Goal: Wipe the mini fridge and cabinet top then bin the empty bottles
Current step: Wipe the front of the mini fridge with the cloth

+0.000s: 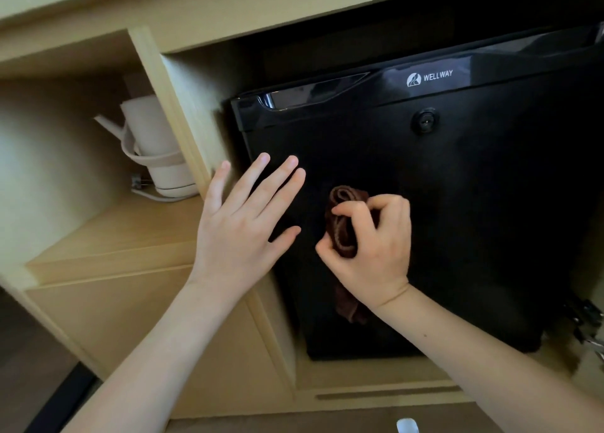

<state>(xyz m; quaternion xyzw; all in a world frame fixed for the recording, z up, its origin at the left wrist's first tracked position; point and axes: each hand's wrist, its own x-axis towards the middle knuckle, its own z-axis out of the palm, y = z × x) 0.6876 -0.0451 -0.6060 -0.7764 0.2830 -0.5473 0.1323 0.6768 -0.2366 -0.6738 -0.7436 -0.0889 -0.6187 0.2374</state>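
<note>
"WELLWAY" (white, beside a small logo) stands on the mini fridge (457, 204) door's top band.

- Left hand (243, 226): open flat, back toward the camera, fingers straight and spread, thumb out to the right.
- Right hand (372, 249): fingers and thumb curled, gripping a bunched brown cloth (340, 236).
- Left forearm (157, 344), right forearm (474, 344): bare, extended forward; hands near each other, apart.

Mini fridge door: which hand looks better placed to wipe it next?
Probably the right hand: it grips the brown cloth in front of the mini fridge door. The left hand is open, fingers spread, holding nothing.
</note>
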